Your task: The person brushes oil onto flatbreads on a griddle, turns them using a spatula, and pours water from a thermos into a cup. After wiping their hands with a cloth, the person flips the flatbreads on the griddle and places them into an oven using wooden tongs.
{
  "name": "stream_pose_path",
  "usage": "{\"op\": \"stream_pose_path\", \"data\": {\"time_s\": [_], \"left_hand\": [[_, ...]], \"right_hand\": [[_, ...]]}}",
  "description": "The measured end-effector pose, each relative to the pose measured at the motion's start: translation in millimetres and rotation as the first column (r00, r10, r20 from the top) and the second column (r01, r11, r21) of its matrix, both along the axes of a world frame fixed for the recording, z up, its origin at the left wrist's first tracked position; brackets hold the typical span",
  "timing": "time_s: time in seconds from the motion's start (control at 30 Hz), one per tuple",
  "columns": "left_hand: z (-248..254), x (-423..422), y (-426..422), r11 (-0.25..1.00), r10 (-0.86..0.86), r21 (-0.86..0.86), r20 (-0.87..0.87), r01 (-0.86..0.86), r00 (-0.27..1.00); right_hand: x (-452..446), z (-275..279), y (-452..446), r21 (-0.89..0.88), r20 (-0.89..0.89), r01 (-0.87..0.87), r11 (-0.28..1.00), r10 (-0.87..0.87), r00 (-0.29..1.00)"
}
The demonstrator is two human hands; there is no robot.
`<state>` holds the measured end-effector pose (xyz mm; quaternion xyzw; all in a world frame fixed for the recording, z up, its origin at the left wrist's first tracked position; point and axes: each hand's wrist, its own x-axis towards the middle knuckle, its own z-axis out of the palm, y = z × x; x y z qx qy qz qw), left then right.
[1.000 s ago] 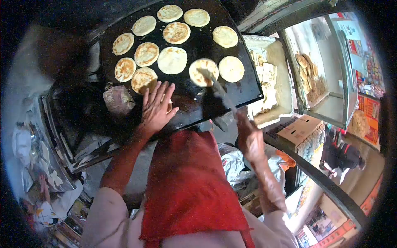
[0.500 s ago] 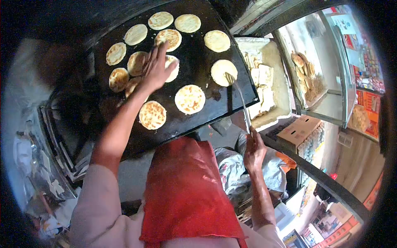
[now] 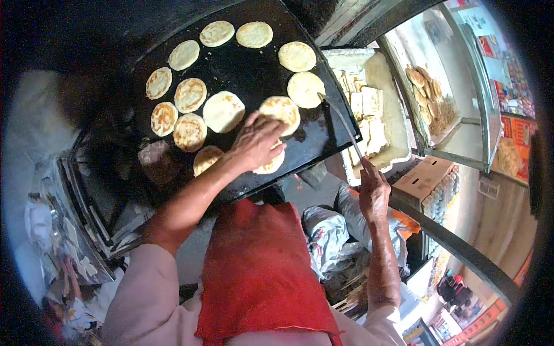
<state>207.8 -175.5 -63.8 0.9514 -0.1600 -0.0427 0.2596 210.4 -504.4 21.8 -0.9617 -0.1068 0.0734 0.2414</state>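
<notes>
My left hand (image 3: 258, 143) lies over the black griddle (image 3: 248, 69) with fingers stretched out. Its fingertips touch a browned round flatbread (image 3: 281, 111), and part of another flatbread (image 3: 270, 166) shows beneath the hand. My right hand (image 3: 374, 193) is closed round the handle of a long metal turner (image 3: 347, 128). The turner's tip meets the right edge of a pale flatbread (image 3: 305, 89). A larger flatbread (image 3: 224, 112) sits left of my left hand. Several more flatbreads, pale or brown-spotted, are spread along the griddle's far and left sides.
Right of the griddle stands a pale bin (image 3: 398, 135) holding stacked flat pieces. Beyond it is a glass case (image 3: 461, 138) with round breads (image 3: 424, 86). A cardboard box (image 3: 424, 176) and egg trays are at the right. Plastic bags (image 3: 326, 233) lie below the griddle.
My left hand has moved right and nearer; a browned flatbread gone from the far middle now lies under its fingertips. The turner's tip has shifted from on top of the pale flatbread to its edge.
</notes>
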Motion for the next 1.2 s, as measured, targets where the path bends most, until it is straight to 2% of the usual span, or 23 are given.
{"op": "stream_pose_path", "data": {"time_s": [0.1,0.13,0.2,0.27,0.3,0.33,0.4,0.43,0.47,0.53,0.6,0.67,0.73,0.8,0.83,0.87,0.93,0.97,1.0,1.07,1.13,1.17,1.2], "left_hand": [[-1.9,-9.7,-11.7,0.999,-0.039,-0.029,-0.011,0.039,0.999],[2.1,-15.6,-11.2,0.999,-0.033,-0.030,-0.011,0.033,0.999],[13.0,-27.1,-8.9,0.996,0.059,-0.076,0.109,-0.051,0.992],[21.7,-49.6,1.5,0.990,0.111,-0.099,0.114,-0.100,0.987],[24.2,-64.4,7.5,0.982,0.162,-0.113,0.108,-0.150,0.981],[26.3,-80.4,13.7,0.972,0.214,-0.124,0.102,-0.201,0.971],[2.0,-120.7,21.9,0.930,0.272,-0.280,0.087,-0.238,0.958],[11.6,-135.4,25.1,0.926,0.296,-0.284,0.140,-0.248,0.945],[13.0,-153.8,29.4,0.924,0.310,-0.276,0.138,-0.264,0.941],[13.8,-185.5,35.5,0.907,0.275,-0.262,-0.224,-0.330,0.935],[20.6,-202.2,32.1,0.872,0.323,-0.266,-0.318,-0.411,0.891],[30.7,-208.9,31.8,0.833,0.367,-0.259,-0.400,-0.488,0.840],[38.3,-212.5,30.9,0.777,0.374,-0.205,-0.610,-0.595,0.699],[26.6,-219.9,32.2,0.768,0.348,-0.293,-0.556,-0.570,0.755],[22.6,-223.1,33.3,0.756,0.326,-0.371,-0.500,-0.538,0.803],[28.6,-221.2,35.0,0.758,0.326,-0.370,-0.499,-0.538,0.803],[47.7,-213.0,40.4,0.751,0.335,-0.393,-0.466,-0.531,0.819],[53.9,-213.2,41.5,0.749,0.337,-0.392,-0.470,-0.535,0.816],[59.2,-213.9,42.7,0.744,0.341,-0.356,-0.524,-0.565,0.780],[50.9,-218.2,43.2,0.745,0.328,-0.328,-0.577,-0.580,0.748],[10.2,-233.2,38.2,0.838,0.290,-0.273,-0.509,-0.472,0.810],[-3.4,-241.6,38.4,0.837,0.280,-0.285,-0.509,-0.467,0.814],[-15.8,-250.2,39.9,0.834,0.283,-0.327,-0.436,-0.444,0.854]], "right_hand": [[0.9,-0.8,1.1,0.056,-0.027,0.027,0.998,-0.026,0.999],[1.3,-0.7,3.2,0.080,-0.076,0.111,0.991,-0.105,0.992],[9.4,0.3,11.3,0.101,-0.121,0.189,0.977,-0.176,0.977],[28.7,1.4,31.6,0.150,-0.093,0.219,0.964,-0.207,0.974],[44.6,-1.7,44.6,0.089,-0.143,0.266,0.960,-0.252,0.957],[59.5,-41.5,33.4,0.133,0.122,0.011,0.991,-0.028,0.992],[77.1,-35.5,67.8,0.165,-0.058,0.078,0.983,-0.070,0.996],[81.5,-44.8,74.4,0.184,0.063,-0.037,0.982,0.025,0.998],[79.5,-40.7,85.0,0.192,0.058,-0.051,0.980,0.041,0.997],[68.3,-25.8,101.9,0.168,-0.017,-0.175,0.970,0.180,0.984],[56.8,-25.5,108.1,0.172,-0.052,-0.166,0.971,0.177,0.983],[48.7,-29.6,108.1,0.150,-0.064,-0.404,0.903,0.416,0.907],[46.7,-31.2,116.2,0.188,0.032,-0.402,0.896,0.403,0.915],[61.2,-32.5,126.5,0.407,0.068,-0.133,0.904,0.115,0.991],[73.2,-17.1,140.6,0.373,-0.070,-0.009,0.928,0.038,0.997],[77.0,-18.8,149.9,0.375,-0.069,-0.008,0.927,0.037,0.997],[81.5,-22.5,163.2,0.214,-0.174,-0.169,0.962,0.208,0.963],[79.0,-38.9,163.8,0.262,-0.042,-0.255,0.931,0.275,0.960],[74.6,-42.9,160.2,0.260,-0.048,-0.254,0.932,0.275,0.960],[56.2,-32.8,153.2,0.339,-0.008,-0.139,0.930,0.151,0.989],[30.1,-42.7,110.4,0.517,-0.038,0.034,0.855,-0.017,0.999],[8.9,0.0,104.3,0.340,-0.242,0.239,0.909,-0.161,0.957],[-12.0,-16.6,73.5,0.477,-0.220,0.292,0.829,-0.210,0.953]]}}
